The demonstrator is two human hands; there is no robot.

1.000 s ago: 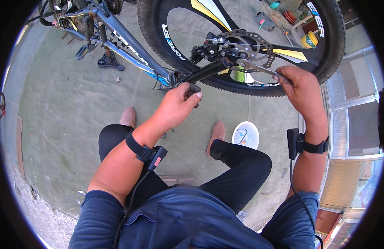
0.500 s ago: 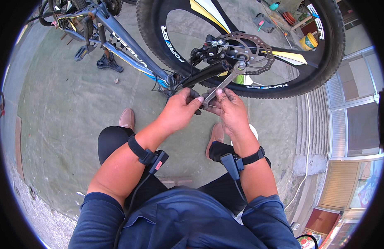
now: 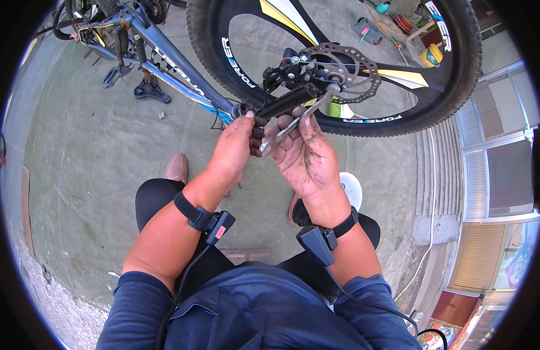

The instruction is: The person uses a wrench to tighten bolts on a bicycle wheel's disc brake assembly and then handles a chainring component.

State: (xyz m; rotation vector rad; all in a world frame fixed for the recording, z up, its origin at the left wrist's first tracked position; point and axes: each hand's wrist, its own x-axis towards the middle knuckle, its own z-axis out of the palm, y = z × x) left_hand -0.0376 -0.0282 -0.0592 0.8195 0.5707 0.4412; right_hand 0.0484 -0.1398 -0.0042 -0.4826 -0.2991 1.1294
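Note:
My right hand (image 3: 308,160), palm turned up and fingers smudged black, holds a silver wrench (image 3: 308,114) between thumb and fingers. The wrench's far end sits at the axle nut (image 3: 333,88) in the middle of the wheel (image 3: 270,108); its near end points down toward my left hand. Closed around the lower end of the black fork (image 3: 281,104), beside the blue frame (image 3: 194,87), is my left hand (image 3: 232,143); its curled fingers are partly hidden. A perforated brake disc (image 3: 372,81) and a black brake caliper (image 3: 290,73) surround the hub.
Behind the wheel lies a green-bristled brush (image 3: 339,109). A white round object (image 3: 351,189) stands beside my right knee. Farther right are a yellow tub (image 3: 431,55), a pale hose (image 3: 431,192) and a glazed wall (image 3: 509,175). A black pedal (image 3: 111,77) sticks out at left.
My right hand has turned palm up around the wrench, whose near end has swung left. My left hand has moved from the wrench's near end slightly left and up to the fork.

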